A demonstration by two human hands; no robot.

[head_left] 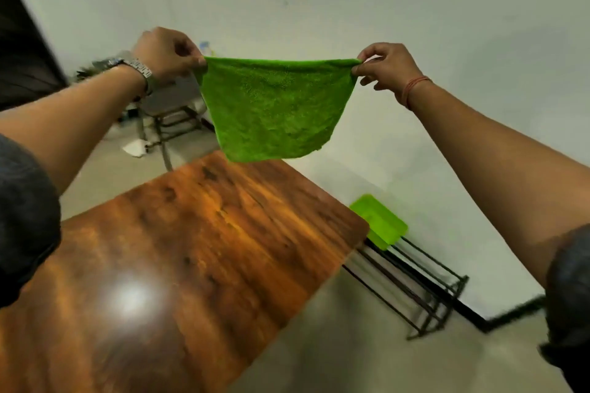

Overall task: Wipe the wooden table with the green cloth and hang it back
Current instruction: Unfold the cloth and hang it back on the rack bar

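Green cloth stretched between left hand and right hand, each pinching a top corner; likely to drop if either pinch loosens.

The bright green square cloth looks fluffy, matt terry. The brown rectangular wooden table below the grips is smooth and glossy, with streaked grain and a glare spot. The silver metal wristwatch shines.
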